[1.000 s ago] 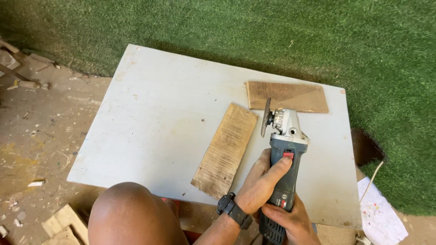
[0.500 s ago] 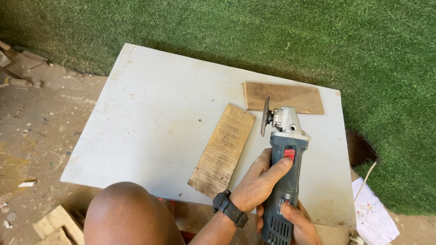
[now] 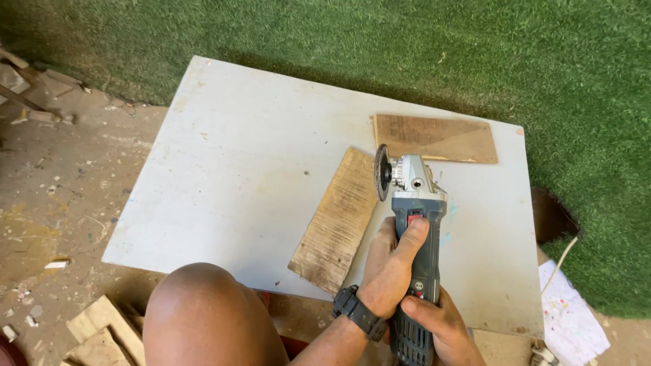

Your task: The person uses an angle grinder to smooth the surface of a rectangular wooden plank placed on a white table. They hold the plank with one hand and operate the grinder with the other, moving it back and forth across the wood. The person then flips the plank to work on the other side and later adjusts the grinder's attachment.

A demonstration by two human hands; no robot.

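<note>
one white worktop [image 3: 224, 169] carries two wooden boards: one long plank [image 3: 337, 221] lying slantwise near the middle, and one flatter board [image 3: 434, 138] at its 1 o'clock. one angle grinder [image 3: 411, 224] hangs just right of the plank, disc toward 11 o'clock. the left hand [image 3: 390, 268] is clamped around its body, thumb near the red switch; the right hand [image 3: 444, 325] grips the tail at 6 o'clock.

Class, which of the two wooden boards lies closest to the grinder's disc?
The paler, slanted board, right beside the disc; the darker board lies farther back.
</note>
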